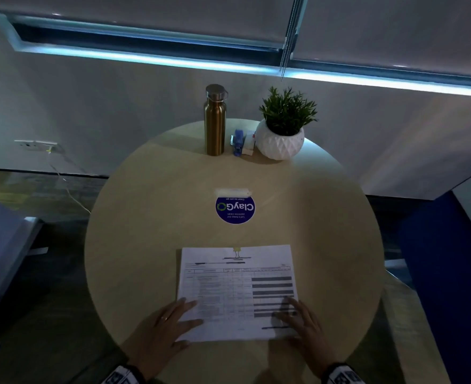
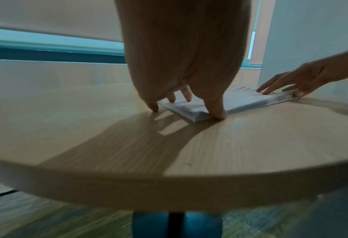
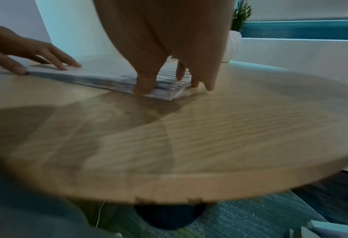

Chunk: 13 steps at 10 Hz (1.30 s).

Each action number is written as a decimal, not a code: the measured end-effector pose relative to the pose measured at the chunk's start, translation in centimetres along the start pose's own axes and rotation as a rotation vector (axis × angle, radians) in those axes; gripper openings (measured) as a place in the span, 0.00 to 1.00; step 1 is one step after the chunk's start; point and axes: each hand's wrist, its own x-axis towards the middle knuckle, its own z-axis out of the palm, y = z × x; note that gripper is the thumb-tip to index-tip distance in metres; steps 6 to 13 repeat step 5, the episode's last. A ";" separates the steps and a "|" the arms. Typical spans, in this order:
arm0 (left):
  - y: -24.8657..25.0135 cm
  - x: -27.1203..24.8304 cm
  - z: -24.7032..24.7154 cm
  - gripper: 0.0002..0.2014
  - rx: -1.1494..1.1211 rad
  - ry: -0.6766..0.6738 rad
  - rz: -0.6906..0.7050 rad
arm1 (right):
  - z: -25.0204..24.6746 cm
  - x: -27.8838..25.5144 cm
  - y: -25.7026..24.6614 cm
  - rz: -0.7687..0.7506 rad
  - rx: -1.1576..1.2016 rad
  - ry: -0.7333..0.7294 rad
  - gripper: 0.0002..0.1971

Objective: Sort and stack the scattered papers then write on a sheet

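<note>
1. A round, light wooden table carries everything here.
2. Near its front edge lies a squared-up stack of white printed papers.
3. At the centre sits a round blue "ClayGo" sticker.
4. At the far edge a gold metal bottle stands upright, a small blue and white object just beside it, then a white faceted pot with a green plant.

Matt pale wood-grain table, white printed paper stack, brushed golden metal bottle

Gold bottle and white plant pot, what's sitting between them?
In the head view, a small blue object and a small white one lie between the gold bottle and the plant pot.
</note>
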 end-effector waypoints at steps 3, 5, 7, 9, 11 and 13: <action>-0.5 6.8 -3.7 0.28 -0.101 0.273 -0.096 | -2.1 6.6 -2.2 0.155 -0.071 0.051 0.29; -2.3 7.5 -3.5 0.38 -0.020 0.234 -0.162 | -4.3 6.5 -3.2 0.198 -0.060 0.007 0.36; -2.3 7.5 -3.5 0.38 -0.020 0.234 -0.162 | -4.3 6.5 -3.2 0.198 -0.060 0.007 0.36; -2.3 7.5 -3.5 0.38 -0.020 0.234 -0.162 | -4.3 6.5 -3.2 0.198 -0.060 0.007 0.36; -2.3 7.5 -3.5 0.38 -0.020 0.234 -0.162 | -4.3 6.5 -3.2 0.198 -0.060 0.007 0.36; -2.3 7.5 -3.5 0.38 -0.020 0.234 -0.162 | -4.3 6.5 -3.2 0.198 -0.060 0.007 0.36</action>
